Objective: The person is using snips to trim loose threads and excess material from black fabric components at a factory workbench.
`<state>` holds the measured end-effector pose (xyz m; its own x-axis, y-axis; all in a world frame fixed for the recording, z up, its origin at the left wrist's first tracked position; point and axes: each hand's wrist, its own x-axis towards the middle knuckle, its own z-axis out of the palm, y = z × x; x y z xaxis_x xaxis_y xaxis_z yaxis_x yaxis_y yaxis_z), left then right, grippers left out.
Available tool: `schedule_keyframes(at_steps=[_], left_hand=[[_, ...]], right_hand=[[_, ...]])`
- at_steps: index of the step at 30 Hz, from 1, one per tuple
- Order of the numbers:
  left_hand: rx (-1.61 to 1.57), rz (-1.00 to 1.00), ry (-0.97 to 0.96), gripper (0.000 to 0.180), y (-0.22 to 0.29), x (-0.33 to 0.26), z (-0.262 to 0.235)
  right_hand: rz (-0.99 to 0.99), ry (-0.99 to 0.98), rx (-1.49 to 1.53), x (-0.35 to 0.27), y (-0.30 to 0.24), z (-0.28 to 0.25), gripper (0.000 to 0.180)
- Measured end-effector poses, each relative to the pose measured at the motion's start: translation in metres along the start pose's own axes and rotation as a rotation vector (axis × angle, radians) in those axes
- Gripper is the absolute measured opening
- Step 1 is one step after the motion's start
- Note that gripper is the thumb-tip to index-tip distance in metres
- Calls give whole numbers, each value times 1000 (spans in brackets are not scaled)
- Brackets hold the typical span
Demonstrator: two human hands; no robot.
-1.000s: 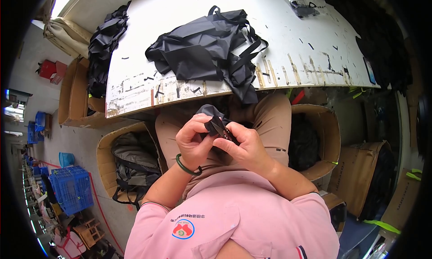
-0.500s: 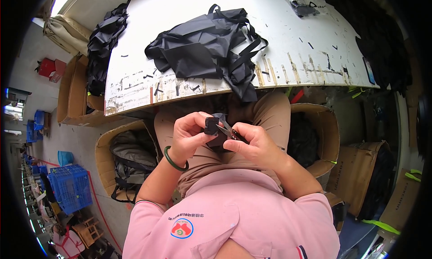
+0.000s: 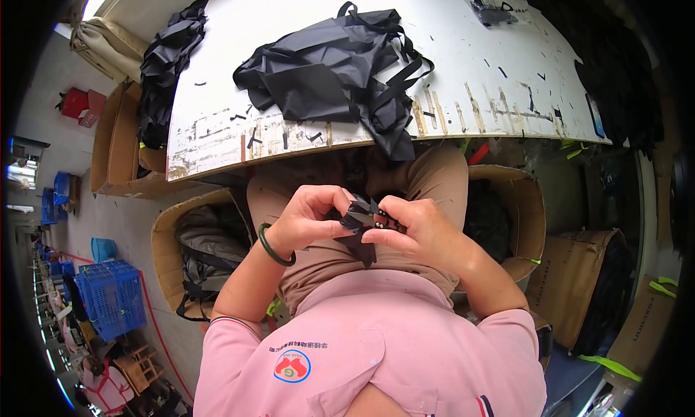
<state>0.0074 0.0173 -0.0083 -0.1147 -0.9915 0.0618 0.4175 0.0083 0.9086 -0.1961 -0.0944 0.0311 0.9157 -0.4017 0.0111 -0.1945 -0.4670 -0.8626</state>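
Above my lap, my left hand point(image 3: 308, 216) is closed, pinching a small piece of black fabric point(image 3: 364, 251) between thumb and fingers; part of it hangs down. Closed around a pair of thread snips point(image 3: 381, 219) is my right hand point(image 3: 420, 227). The snips' blades point left and meet the black fabric beside my left fingertips. Whether the blades are apart cannot be made out. In front of my hands, a crumpled black fabric bag point(image 3: 311, 77) with straps lies on the white table point(image 3: 210, 138), one end drooping over the near edge.
Open cardboard boxes point(image 3: 165, 254) flank my legs; the left one holds grey and black fabric. Black scraps are scattered over the tabletop. Dark fabric point(image 3: 170, 69) hangs over its left side, and a clear plastic bag point(image 3: 496, 1) lies at the far right. Blue crates point(image 3: 112, 297) stand at left.
The snips have moved in against the black fabric, and my hands have drawn closer together. More of the fabric now hangs below my fingers. The bag on the table stays put.
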Motion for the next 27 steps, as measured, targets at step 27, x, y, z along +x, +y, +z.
schedule_keyframes(at_steps=[27], left_hand=[[-244, -526, -415, 16, 13, 14, -25]], right_hand=[[-110, -206, -18, -9, 16, -4, 38]])
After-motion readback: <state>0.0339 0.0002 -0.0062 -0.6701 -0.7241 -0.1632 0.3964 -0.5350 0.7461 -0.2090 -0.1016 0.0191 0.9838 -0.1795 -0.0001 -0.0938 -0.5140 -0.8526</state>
